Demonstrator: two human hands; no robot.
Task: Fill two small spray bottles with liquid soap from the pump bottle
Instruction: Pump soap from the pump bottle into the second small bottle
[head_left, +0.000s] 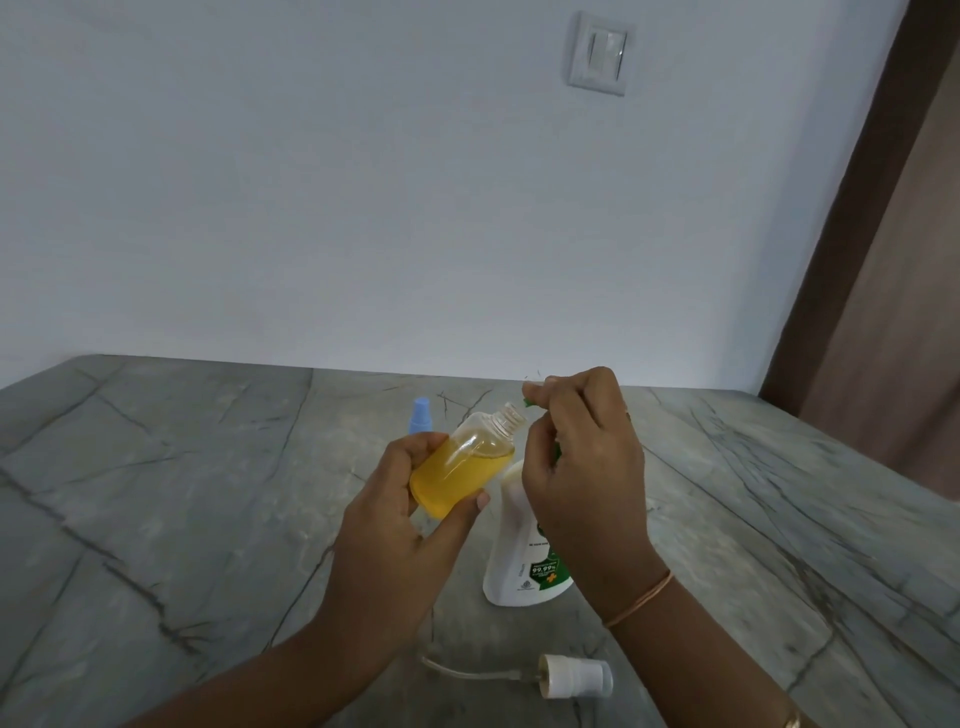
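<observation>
My left hand (395, 509) grips a small clear spray bottle (462, 462), tilted, its open threaded neck pointing up and right; yellow liquid fills most of it. My right hand (582, 467) is closed over the green pump head of the white pump bottle (519, 561), whose nozzle tip shows green right beside the small bottle's neck. The pump bottle stands on the grey stone table (182, 493). A second small bottle with a blue cap (420, 415) stands behind my left hand, mostly hidden. A white spray cap with its tube (571, 675) lies on the table near me.
A plain wall rises right behind the table's far edge, with a switch plate (600, 54) high up. A brown door frame (852, 234) runs down the right side.
</observation>
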